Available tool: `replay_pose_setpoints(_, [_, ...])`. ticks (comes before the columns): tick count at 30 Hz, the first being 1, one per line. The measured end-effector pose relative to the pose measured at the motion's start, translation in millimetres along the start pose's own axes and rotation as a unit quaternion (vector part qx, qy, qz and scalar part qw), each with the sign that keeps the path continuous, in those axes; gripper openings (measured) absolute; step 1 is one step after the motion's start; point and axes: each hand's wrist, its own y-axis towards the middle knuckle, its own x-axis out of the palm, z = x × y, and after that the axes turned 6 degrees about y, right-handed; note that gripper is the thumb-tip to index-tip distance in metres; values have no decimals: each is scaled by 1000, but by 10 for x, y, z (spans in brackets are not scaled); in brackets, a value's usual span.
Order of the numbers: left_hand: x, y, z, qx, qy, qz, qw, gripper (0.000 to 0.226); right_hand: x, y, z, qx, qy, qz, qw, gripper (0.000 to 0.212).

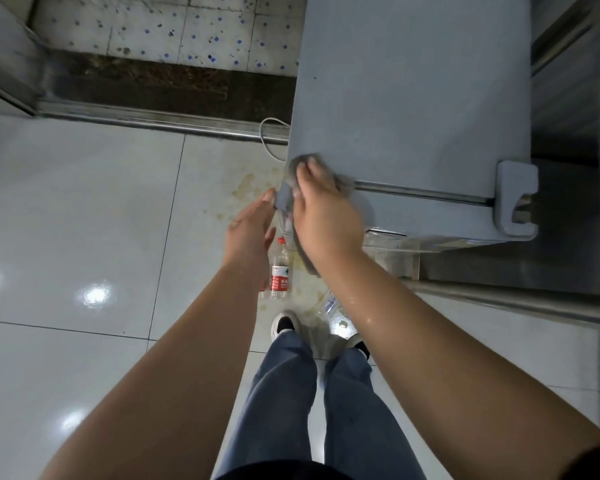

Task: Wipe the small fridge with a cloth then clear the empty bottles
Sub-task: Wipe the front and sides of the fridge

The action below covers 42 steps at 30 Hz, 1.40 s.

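Pressing down on a grey cloth, the right hand holds it flat against the near left corner of the small grey fridge, fingers spread over the fabric; part of the cloth hangs below that corner. The left hand is released, fingers extended, its fingertips touching the fridge's corner edge just left of the cloth and grasping nothing. An empty clear bottle with a red label and red cap lies on the tiled floor below the fridge's near left corner. A second clear bottle lies just right of it, partly hidden by the right forearm. Yellowish stains mark the floor beside the fridge.
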Motion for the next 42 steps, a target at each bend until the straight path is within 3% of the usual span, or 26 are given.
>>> replay_pose_setpoints(5, [-54,15,38,-8,-3,-22,1000,7,-33,-302,241,-86,43,18,995,41])
replay_pose_setpoints(9, [-32,7,15,17,14,-8,1000,9,-80,-145,210,10,16,31,999,42])
replay_pose_setpoints(15, [-96,7,43,12,-33,-49,998,56,180,-199,-172,-72,61,-17,995,43])
replay_pose_setpoints(18, [-109,12,78,40,28,-45,998,48,28,-287,56,-90,35,18,995,42])
replay_pose_setpoints(23, [-36,-6,68,123,140,22,982,27,-146,-212,152,2,-6,-8,1000,44])
replay_pose_setpoints(26, [-18,14,69,121,160,45,979,21,-106,-168,-36,-47,10,-73,996,45])
replay_pose_setpoints(30, [-1,23,33,84,98,33,991,19,-229,-209,241,-127,36,-133,982,45])
replay_pose_setpoints(37, [66,71,-70,145,87,81,982,22,-309,-248,660,-62,38,-16,997,43])
replay_pose_setpoints(39, [82,142,-111,199,94,100,970,25,-184,-233,616,-84,15,18,996,42])
replay_pose_setpoints(42, [128,268,-235,308,102,110,939,27,102,-263,613,-163,0,166,973,41])
